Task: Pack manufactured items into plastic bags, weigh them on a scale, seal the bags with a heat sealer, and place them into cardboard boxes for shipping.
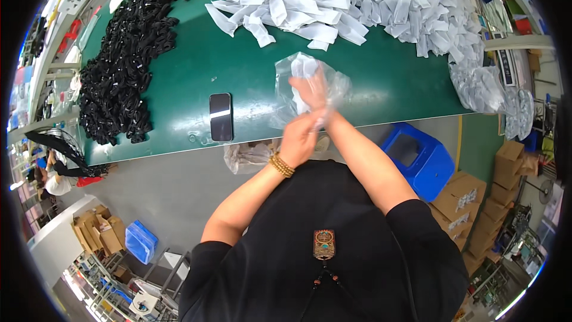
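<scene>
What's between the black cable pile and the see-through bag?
In the head view, a black phone lies on the green table between the black cable pile and the see-through bag.

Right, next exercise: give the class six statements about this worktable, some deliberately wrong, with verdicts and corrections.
1. A phone lies on the green table, right of the black bundles. True.
2. The phone touches the black bundles. False: bare tabletop separates them.
3. The left hand, with a beaded bracelet at its wrist, is close to the right hand. True.
4. The right hand rests on the phone. False: it is at a clear bag.
5. White strips lie beyond the hands. True.
6. The strips are neatly stacked. False: they are loosely heaped.
</scene>
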`<state>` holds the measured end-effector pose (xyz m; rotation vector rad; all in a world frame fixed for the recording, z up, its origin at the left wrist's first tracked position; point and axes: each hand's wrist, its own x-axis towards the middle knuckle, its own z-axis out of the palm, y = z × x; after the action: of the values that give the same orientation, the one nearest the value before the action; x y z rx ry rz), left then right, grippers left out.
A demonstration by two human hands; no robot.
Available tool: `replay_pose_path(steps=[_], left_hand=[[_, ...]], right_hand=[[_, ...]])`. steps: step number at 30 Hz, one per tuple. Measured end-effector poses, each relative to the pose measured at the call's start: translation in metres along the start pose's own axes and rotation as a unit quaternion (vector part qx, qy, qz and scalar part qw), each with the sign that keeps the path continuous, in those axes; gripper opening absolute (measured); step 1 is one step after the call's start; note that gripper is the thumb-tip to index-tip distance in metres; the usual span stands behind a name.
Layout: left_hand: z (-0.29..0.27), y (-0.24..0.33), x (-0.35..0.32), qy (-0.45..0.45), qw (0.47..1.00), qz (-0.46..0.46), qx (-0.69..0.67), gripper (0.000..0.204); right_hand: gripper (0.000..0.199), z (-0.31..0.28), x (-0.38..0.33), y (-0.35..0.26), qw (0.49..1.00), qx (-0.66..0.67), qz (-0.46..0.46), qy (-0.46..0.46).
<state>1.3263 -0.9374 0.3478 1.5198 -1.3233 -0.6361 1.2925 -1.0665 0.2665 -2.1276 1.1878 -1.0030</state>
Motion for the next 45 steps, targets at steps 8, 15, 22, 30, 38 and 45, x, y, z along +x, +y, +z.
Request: replay_pose_path(steps=[8, 15, 22, 30, 38, 45], left_hand=[[-0.007, 0.029, 0.037, -0.269, 0.905, -0.221, -0.243, 0.034], [-0.016, 0.020, 0.062, -0.497, 0.831, -0.106, -0.226, 0.037], [-0.078, -0.078, 0.137, -0.382, 0.894, -0.072, -0.224, 0.044], [-0.046, -0.168, 0.213, 0.069, 0.909, -0.330, 0.247, 0.071], [-0.116, -0.172, 0.201, 0.134, 0.923, -0.346, 0.099, 0.034], [-0.161, -0.170, 0.261, -0.201, 0.783, 0.148, 0.569, 0.015]], right_hand=[[0.034, -0.016, -0.013, 0.068, 0.960, 0.194, 0.139, -0.147], [0.043, -0.081, -0.011, 0.036, 0.786, 0.386, 0.474, -0.095], [0.049, -0.097, -0.045, 0.062, 0.973, -0.085, 0.101, -0.189], [0.018, -0.236, 0.111, -0.072, 0.826, 0.095, 0.281, -0.480], [0.022, 0.059, 0.150, 0.000, 0.941, -0.210, -0.109, -0.241], [0.022, 0.066, 0.138, 0.042, 0.897, -0.312, -0.169, -0.264]])
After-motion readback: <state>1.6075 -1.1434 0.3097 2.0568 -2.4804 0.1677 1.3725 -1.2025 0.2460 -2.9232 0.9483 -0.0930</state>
